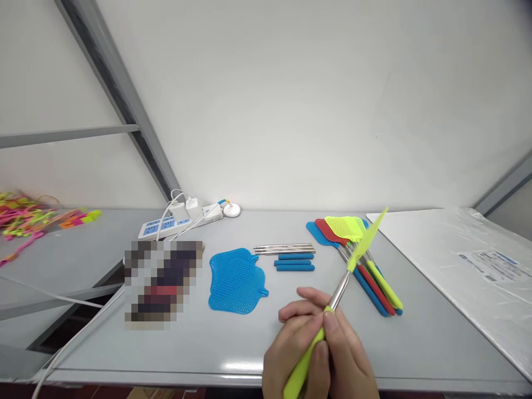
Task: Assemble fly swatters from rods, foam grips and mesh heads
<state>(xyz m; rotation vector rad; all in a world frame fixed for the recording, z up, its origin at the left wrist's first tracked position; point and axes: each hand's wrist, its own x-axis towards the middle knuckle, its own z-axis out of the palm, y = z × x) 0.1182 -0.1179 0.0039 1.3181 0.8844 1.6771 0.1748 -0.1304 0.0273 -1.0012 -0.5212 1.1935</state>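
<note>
Both my hands hold one yellow-green fly swatter (341, 288) over the front of the table, its head tilted up and seen nearly edge-on. My left hand (286, 349) is closed around the grip. My right hand (344, 349) pinches the upper end of the grip, where the metal rod enters it. To the right lies a pile of assembled swatters with a red handle (377, 290), a blue handle (369, 293) and a yellow-green handle (384, 285). Beyond my hands are blue swatter heads (236, 282), several metal rods (285, 249) and three blue grips (295, 262).
A white power strip (183, 221) with plugged-in adapters and a round white device (231, 210) stand by the wall. A blurred-out item (166, 282) lies at left. Colourful strings (37, 221) heap at far left. A white wrapped panel (465, 266) covers the right side.
</note>
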